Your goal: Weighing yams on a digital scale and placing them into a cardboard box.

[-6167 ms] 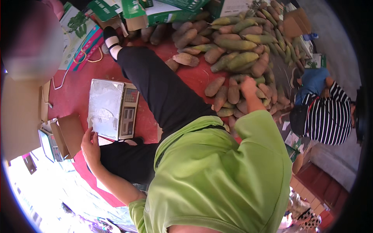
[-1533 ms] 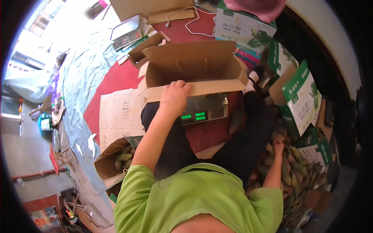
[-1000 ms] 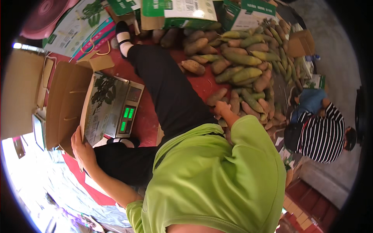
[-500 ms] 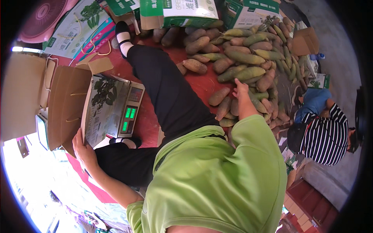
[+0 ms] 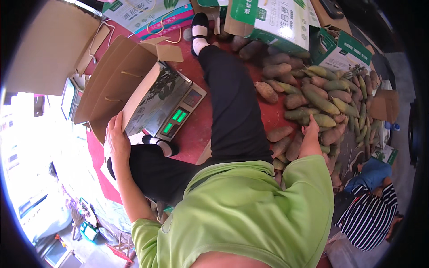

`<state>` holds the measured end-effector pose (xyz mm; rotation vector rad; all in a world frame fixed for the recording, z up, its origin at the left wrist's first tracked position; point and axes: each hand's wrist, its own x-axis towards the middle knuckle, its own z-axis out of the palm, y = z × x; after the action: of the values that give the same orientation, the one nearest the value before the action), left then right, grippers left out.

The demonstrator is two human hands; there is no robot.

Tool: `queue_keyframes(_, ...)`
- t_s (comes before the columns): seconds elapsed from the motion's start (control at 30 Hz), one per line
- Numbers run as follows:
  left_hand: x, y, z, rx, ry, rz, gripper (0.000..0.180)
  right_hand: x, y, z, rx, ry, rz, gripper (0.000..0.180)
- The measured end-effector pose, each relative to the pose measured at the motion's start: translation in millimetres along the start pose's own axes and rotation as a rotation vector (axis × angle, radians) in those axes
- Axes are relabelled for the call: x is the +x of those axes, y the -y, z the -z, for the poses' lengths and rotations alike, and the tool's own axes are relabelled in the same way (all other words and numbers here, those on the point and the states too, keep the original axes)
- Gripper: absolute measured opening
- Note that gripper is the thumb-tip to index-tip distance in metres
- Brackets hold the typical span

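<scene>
while the left hand point(image 5: 117, 139) lies flat and open on the near edge of the cardboard box point(image 5: 117, 85) on the scale point(image 5: 172, 107), the right hand point(image 5: 311, 139) reaches among the mangoes point(image 5: 319, 100); whether it grips one i cannot tell. the heap runs ahead of it, long axes mostly crosswise.

An open brown cardboard box point(image 5: 117, 85) lies on its side at about ten o'clock, its flaps spread, resting on a grey digital scale point(image 5: 166, 106). The scale's small screen point(image 5: 175, 121) glows green, angled toward the centre. At twelve o'clock stands a white and green printed carton point(image 5: 272, 20); another green and white carton point(image 5: 345, 50) sits at two o'clock. A flat white printed package with pink and green stripes point(image 5: 149, 15) lies at eleven o'clock.
</scene>
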<state>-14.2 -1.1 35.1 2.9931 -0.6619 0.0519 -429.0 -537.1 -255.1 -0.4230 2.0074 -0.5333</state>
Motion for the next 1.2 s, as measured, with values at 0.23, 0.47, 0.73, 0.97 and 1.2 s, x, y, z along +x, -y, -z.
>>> queue_keyframes(0.23, 3, -3, 5, -0.029, -0.011, 0.011, 0.049, 3, -4, -4, 0.035, 0.037, -0.031, 0.057)
queue_keyframes(0.47, 3, -26, -8, -0.003, 0.012, 0.038, 0.048, -9, -33, -3, 0.228, 0.313, -0.089, 0.052)
queue_keyframes(0.73, -6, 14, 15, -0.532, 0.223, -0.104, 0.058, -85, -57, -17, 0.138, 0.708, -0.039, 0.044)
queue_keyframes(0.97, -9, 28, -2, -0.6, 0.205, -0.004, 0.067, -236, 19, -66, -0.137, 0.958, 0.61, 0.046)
queue_keyframes(1.2, -13, 23, -8, -0.602, 0.233, -0.049, 0.072, -408, 68, -121, -0.274, 1.421, 0.925, 0.055)
